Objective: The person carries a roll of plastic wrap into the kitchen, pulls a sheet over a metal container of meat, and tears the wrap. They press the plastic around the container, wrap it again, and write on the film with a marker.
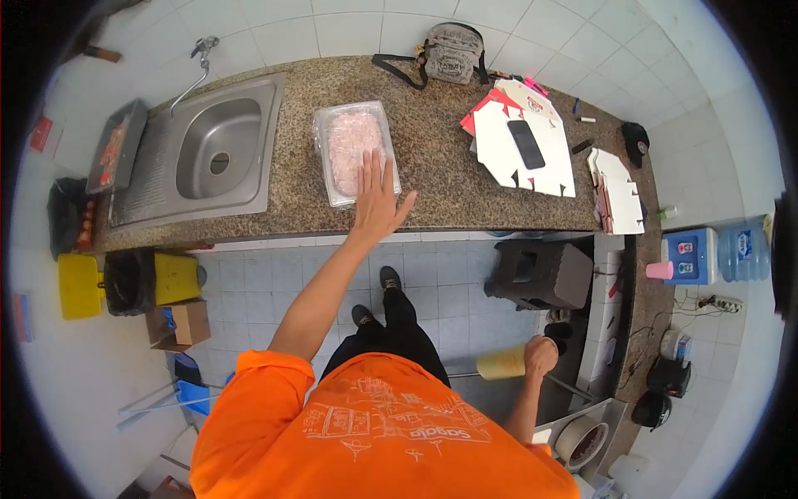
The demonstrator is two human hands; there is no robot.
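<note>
My left hand (378,198) lies palm down with fingers stretched over the near right part of a clear plastic tray (339,198). Pale pink, minced-looking food (353,145) fills the tray, and clear film seems to cover it. The tray rests on the speckled granite counter (432,158), right of the sink. Down by my right side, my right hand (540,356) is curled closed at the end of a pale yellow, jug-like object (502,363). Its exact kind is unclear, and my fingertips are hidden.
A steel sink (264,141) with a tap stands left, beside a tray of food (115,158). White cardboard sheets (499,162) carry a phone (525,144); a grey bag (453,54) stands behind. Below are a dark plastic stool (549,274) and a yellow bin (177,277).
</note>
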